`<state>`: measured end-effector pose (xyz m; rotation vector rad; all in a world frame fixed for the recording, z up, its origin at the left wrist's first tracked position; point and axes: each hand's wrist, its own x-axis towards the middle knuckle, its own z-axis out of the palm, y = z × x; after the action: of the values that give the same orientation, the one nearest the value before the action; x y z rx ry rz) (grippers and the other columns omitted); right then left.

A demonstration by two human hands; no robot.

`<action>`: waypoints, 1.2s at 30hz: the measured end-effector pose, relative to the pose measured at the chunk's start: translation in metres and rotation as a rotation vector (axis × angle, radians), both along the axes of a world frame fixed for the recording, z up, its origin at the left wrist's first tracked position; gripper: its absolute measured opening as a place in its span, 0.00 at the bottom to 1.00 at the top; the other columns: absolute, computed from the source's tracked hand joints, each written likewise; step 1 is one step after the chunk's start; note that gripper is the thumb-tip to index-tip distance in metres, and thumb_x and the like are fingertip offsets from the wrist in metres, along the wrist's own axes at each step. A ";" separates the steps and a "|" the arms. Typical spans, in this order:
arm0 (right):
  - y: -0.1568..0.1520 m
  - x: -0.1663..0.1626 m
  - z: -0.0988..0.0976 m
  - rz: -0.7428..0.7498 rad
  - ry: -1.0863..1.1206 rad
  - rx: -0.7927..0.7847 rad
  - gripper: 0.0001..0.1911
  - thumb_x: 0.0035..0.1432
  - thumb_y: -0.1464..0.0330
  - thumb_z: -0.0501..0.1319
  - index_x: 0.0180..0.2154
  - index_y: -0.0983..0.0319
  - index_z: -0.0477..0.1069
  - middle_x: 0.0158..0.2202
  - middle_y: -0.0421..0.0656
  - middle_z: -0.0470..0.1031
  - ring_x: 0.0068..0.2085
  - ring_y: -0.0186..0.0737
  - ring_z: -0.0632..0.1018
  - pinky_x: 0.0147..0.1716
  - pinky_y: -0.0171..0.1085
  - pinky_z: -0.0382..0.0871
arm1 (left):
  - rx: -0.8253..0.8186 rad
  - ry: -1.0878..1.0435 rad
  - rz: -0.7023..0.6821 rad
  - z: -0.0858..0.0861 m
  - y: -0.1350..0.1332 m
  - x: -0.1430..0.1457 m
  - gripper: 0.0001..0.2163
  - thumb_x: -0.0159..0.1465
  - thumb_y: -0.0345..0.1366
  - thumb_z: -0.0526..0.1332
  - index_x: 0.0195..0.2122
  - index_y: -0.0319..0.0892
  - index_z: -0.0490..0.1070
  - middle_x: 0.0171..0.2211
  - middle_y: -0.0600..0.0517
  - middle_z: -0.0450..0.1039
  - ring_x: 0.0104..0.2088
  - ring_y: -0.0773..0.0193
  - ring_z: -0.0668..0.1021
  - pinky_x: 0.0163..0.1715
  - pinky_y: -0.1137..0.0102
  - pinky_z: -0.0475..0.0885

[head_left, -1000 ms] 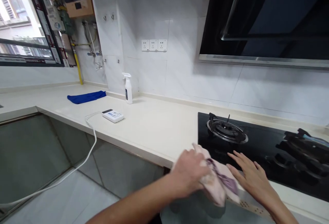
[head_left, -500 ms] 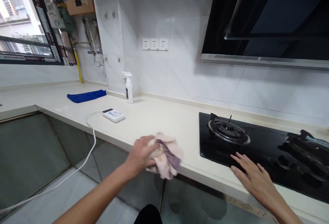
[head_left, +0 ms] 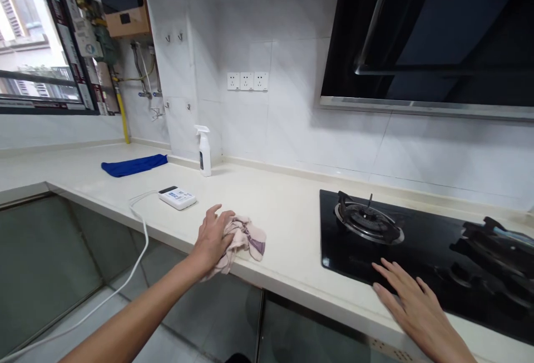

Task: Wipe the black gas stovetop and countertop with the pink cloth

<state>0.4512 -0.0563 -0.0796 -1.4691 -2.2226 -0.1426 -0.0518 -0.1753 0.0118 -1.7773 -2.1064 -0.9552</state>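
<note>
My left hand (head_left: 214,240) presses a crumpled pale pink cloth (head_left: 246,236) with a purple patch onto the cream countertop (head_left: 279,213), close to its front edge. Part of the cloth hangs over that edge, and the palm hides some of it. Fingers spread, my right hand (head_left: 411,299) holds nothing and rests at the front rim of the black gas stove (head_left: 346,252). A white device (head_left: 177,198) with a cable lies just beyond my left hand.
Against the wall stands a white spray bottle (head_left: 204,152). A blue cloth (head_left: 133,165) lies farther left. The white cable (head_left: 144,240) drops over the counter's edge to the floor. Above the stove hangs a black range hood (head_left: 425,40).
My left hand has moved left with the pink cloth, which now lies on the counter edge. My right hand stays in place at the stove. The view has tilted slightly upward.
</note>
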 end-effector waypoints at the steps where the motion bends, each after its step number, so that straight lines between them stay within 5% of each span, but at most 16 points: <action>1: 0.002 0.002 -0.002 0.007 -0.009 0.003 0.34 0.66 0.43 0.46 0.65 0.48 0.68 0.70 0.41 0.64 0.72 0.53 0.62 0.70 0.63 0.51 | 0.015 0.009 0.019 -0.001 0.000 0.004 0.19 0.64 0.35 0.59 0.57 0.46 0.71 0.68 0.42 0.52 0.64 0.44 0.67 0.59 0.49 0.72; 7: 0.012 0.008 -0.016 0.056 -0.105 0.094 0.32 0.65 0.44 0.52 0.65 0.46 0.67 0.70 0.43 0.65 0.70 0.58 0.65 0.65 0.67 0.56 | -0.092 0.155 0.023 -0.016 -0.017 -0.007 0.18 0.65 0.47 0.59 0.55 0.53 0.76 0.65 0.43 0.64 0.67 0.39 0.64 0.63 0.43 0.66; 10: 0.012 0.008 -0.019 0.035 -0.095 0.142 0.32 0.64 0.43 0.51 0.62 0.48 0.70 0.68 0.44 0.68 0.68 0.60 0.68 0.63 0.68 0.58 | -0.224 0.088 0.049 -0.011 0.001 -0.011 0.23 0.65 0.53 0.59 0.60 0.56 0.73 0.68 0.45 0.61 0.69 0.40 0.63 0.63 0.46 0.66; 15: 0.004 0.007 -0.011 0.016 -0.093 0.130 0.31 0.64 0.43 0.52 0.61 0.48 0.71 0.68 0.44 0.68 0.68 0.60 0.68 0.63 0.67 0.58 | -0.359 0.109 0.085 0.004 0.081 0.000 0.27 0.66 0.58 0.54 0.64 0.60 0.69 0.71 0.45 0.57 0.69 0.36 0.62 0.62 0.44 0.63; 21: 0.008 0.010 -0.005 0.001 -0.122 -0.012 0.31 0.62 0.43 0.56 0.62 0.45 0.70 0.69 0.43 0.67 0.68 0.62 0.67 0.63 0.66 0.60 | -0.295 0.171 -0.006 0.003 0.186 0.032 0.26 0.68 0.54 0.55 0.66 0.57 0.68 0.74 0.46 0.53 0.74 0.34 0.48 0.68 0.40 0.46; 26: 0.011 0.003 0.007 -0.014 -0.069 -0.096 0.31 0.61 0.42 0.56 0.61 0.45 0.71 0.68 0.44 0.67 0.68 0.63 0.66 0.63 0.66 0.58 | -0.264 0.152 -0.043 0.010 0.239 0.073 0.23 0.70 0.52 0.53 0.62 0.55 0.72 0.70 0.41 0.59 0.68 0.34 0.60 0.62 0.40 0.56; 31: -0.004 -0.013 0.029 -0.017 -0.007 -0.098 0.29 0.64 0.44 0.55 0.60 0.47 0.72 0.67 0.44 0.68 0.68 0.58 0.67 0.65 0.63 0.57 | -0.268 0.158 -0.136 0.016 0.232 0.118 0.24 0.72 0.51 0.50 0.61 0.48 0.73 0.63 0.42 0.65 0.64 0.36 0.63 0.60 0.43 0.57; 36: -0.013 -0.022 0.036 -0.039 0.004 -0.076 0.28 0.64 0.47 0.55 0.59 0.50 0.72 0.67 0.46 0.69 0.68 0.56 0.67 0.66 0.62 0.56 | -0.308 0.194 -0.295 0.020 0.164 0.147 0.20 0.68 0.53 0.57 0.57 0.56 0.76 0.58 0.41 0.69 0.60 0.38 0.67 0.57 0.44 0.64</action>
<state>0.4292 -0.0692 -0.0435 -1.5521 -2.2192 -0.0688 0.0947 -0.0109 0.0317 -2.2773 -1.9887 -0.5069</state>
